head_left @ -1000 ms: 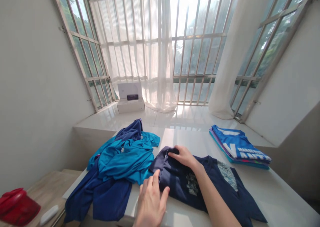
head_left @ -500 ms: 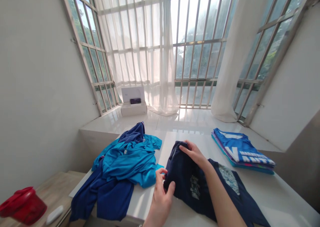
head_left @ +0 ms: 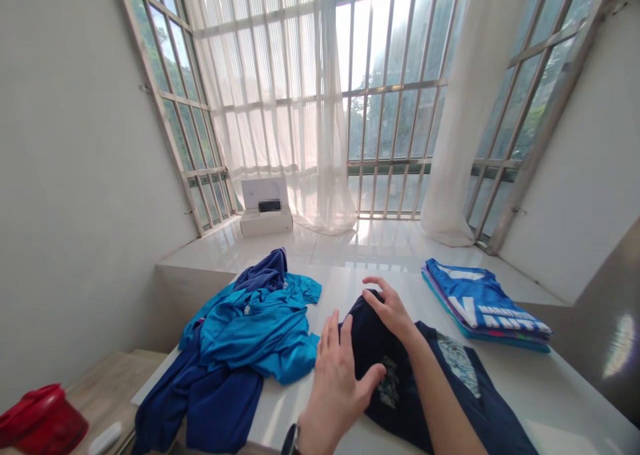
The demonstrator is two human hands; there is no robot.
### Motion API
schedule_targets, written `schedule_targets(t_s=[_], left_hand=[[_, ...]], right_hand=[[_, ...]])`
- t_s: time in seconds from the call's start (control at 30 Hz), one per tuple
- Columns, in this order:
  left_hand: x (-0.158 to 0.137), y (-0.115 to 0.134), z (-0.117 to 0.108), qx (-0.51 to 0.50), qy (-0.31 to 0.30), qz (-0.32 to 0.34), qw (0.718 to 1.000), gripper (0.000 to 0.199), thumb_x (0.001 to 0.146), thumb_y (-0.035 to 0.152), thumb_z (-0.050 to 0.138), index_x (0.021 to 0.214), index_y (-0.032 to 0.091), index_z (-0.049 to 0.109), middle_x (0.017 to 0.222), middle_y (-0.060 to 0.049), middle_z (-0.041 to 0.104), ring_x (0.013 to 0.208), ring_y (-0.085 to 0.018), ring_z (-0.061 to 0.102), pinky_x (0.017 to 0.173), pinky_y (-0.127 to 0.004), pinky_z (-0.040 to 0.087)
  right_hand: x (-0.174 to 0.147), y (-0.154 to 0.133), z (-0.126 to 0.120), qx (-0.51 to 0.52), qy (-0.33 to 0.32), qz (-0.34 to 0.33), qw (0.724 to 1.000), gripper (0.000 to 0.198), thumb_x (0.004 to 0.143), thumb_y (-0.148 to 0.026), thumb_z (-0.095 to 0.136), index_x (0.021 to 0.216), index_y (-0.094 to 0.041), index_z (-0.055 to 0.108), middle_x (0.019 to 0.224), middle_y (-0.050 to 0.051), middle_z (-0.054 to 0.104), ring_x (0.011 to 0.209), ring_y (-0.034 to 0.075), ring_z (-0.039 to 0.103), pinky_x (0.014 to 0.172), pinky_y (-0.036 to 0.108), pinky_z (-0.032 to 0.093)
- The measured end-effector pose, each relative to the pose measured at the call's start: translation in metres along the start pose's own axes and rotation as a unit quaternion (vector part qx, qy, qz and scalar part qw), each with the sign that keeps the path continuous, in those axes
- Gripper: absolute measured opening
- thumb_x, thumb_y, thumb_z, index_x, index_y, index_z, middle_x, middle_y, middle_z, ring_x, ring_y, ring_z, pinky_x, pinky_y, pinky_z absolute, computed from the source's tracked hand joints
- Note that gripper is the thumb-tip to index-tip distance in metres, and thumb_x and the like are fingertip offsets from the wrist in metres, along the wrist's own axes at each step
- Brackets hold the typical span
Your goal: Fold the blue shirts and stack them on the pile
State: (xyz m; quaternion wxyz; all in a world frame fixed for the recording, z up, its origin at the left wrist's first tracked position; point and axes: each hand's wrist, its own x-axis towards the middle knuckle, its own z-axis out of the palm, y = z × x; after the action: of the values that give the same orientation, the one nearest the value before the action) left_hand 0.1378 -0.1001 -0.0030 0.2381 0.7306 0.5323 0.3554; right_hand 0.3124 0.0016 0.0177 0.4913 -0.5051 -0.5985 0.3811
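Observation:
A dark navy T-shirt (head_left: 375, 335) with pale printed patches lies partly folded on the white table, under both my hands. My left hand (head_left: 340, 371) is spread flat along the shirt's left side, thumb apart over the cloth near the small print. At the shirt's far edge rests my right hand (head_left: 393, 311), its fingers apart and lightly curved, the thumb touching the fabric. My right forearm crosses over the shirt and hides part of it. To the left lies a loose heap of turquoise shirts (head_left: 255, 328) and dark blue garments (head_left: 220, 405).
A stack of folded shirts (head_left: 490, 301) sits on the table's right side. White boxes (head_left: 266, 221) stand on the ledge by the barred window. Down at the left are a red bucket (head_left: 45, 418) and a white object (head_left: 106, 438). Sheer curtains (head_left: 455, 141) hang behind.
My left hand has let go of the shirt's left edge and opened flat, moving up and right over it. My right hand's fingers have lifted and spread at the far edge.

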Motion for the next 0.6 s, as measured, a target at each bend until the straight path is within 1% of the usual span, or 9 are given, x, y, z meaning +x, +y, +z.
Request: schedule_targets(t_s=[0.1,0.2,0.23,0.3,0.37,0.43,0.5,0.53,0.6], left_hand=[[0.014,0.006,0.014,-0.086,-0.075,0.023,0.993,0.089,0.078,0.036,0.072,0.154,0.013,0.032,0.158,-0.021,0.037,0.144,-0.041,0.034,0.119,-0.052,0.029],[0.023,0.006,0.026,-0.19,-0.121,0.038,0.974,0.076,0.08,0.023,0.065,0.15,0.016,0.036,0.131,-0.015,0.065,0.115,-0.033,0.063,0.099,-0.043,0.05],[0.025,0.006,0.027,-0.222,-0.126,0.039,0.966,0.07,0.08,0.021,0.064,0.146,0.018,0.041,0.122,-0.011,0.069,0.105,-0.03,0.067,0.092,-0.04,0.052],[0.028,0.005,0.025,-0.287,-0.127,0.025,0.949,0.058,0.079,0.018,0.065,0.136,0.018,0.052,0.114,-0.008,0.072,0.099,-0.027,0.067,0.089,-0.037,0.053],[0.03,0.004,0.018,-0.379,-0.142,-0.024,0.914,0.049,0.078,0.019,0.067,0.127,0.017,0.059,0.115,-0.008,0.072,0.105,-0.027,0.066,0.092,-0.036,0.052],[0.031,0.001,0.01,-0.485,-0.177,-0.105,0.85,0.05,0.076,0.022,0.072,0.125,0.015,0.061,0.113,-0.009,0.073,0.106,-0.027,0.068,0.092,-0.036,0.052],[0.03,-0.007,0.004,-0.548,-0.208,-0.186,0.789,0.054,0.074,0.026,0.076,0.124,0.014,0.062,0.11,-0.011,0.075,0.104,-0.028,0.07,0.089,-0.035,0.054],[0.029,-0.013,0.001,-0.557,-0.217,-0.217,0.772,0.056,0.072,0.027,0.079,0.123,0.014,0.062,0.109,-0.012,0.075,0.102,-0.028,0.071,0.088,-0.035,0.055],[0.025,-0.025,-0.001,-0.547,-0.221,-0.252,0.767,0.059,0.07,0.03,0.082,0.123,0.014,0.062,0.11,-0.013,0.075,0.101,-0.027,0.071,0.087,-0.035,0.055]], right_hand=[[-0.002,-0.004,-0.001,0.013,0.004,0.004,1.0,0.047,0.075,-0.06,0.062,0.106,-0.025,0.056,0.054,-0.008,0.049,0.046,0.013,0.044,0.046,0.028,0.035],[-0.001,-0.002,-0.001,0.029,0.011,0.013,0.999,0.052,0.073,-0.062,0.064,0.107,-0.023,0.056,0.05,-0.009,0.048,0.044,0.012,0.043,0.044,0.026,0.033],[-0.001,-0.001,-0.001,0.033,0.014,0.015,0.999,0.053,0.073,-0.063,0.065,0.107,-0.023,0.056,0.049,-0.01,0.046,0.043,0.011,0.041,0.043,0.026,0.032],[0.0,0.0,-0.001,0.044,0.021,0.017,0.999,0.057,0.072,-0.065,0.067,0.109,-0.023,0.055,0.047,-0.011,0.045,0.042,0.011,0.04,0.043,0.025,0.031],[0.001,0.001,-0.001,0.061,0.02,0.017,0.998,0.064,0.072,-0.068,0.067,0.115,-0.022,0.054,0.048,-0.011,0.048,0.042,0.011,0.043,0.044,0.026,0.033],[0.001,0.001,-0.001,0.081,0.006,0.014,0.997,0.071,0.073,-0.07,0.066,0.123,-0.022,0.05,0.056,-0.007,0.06,0.049,0.014,0.054,0.048,0.027,0.041],[0.002,0.003,-0.001,0.073,-0.016,0.0,0.997,0.073,0.074,-0.07,0.064,0.128,-0.023,0.048,0.075,0.001,0.072,0.068,0.019,0.066,0.06,0.031,0.051],[0.003,0.005,-0.001,0.056,-0.021,-0.012,0.998,0.071,0.075,-0.069,0.064,0.127,-0.023,0.049,0.086,0.005,0.075,0.078,0.021,0.069,0.068,0.034,0.055],[0.006,0.008,0.001,0.015,-0.015,-0.033,0.999,0.066,0.076,-0.067,0.063,0.124,-0.022,0.053,0.101,0.01,0.076,0.09,0.023,0.07,0.08,0.038,0.056]])
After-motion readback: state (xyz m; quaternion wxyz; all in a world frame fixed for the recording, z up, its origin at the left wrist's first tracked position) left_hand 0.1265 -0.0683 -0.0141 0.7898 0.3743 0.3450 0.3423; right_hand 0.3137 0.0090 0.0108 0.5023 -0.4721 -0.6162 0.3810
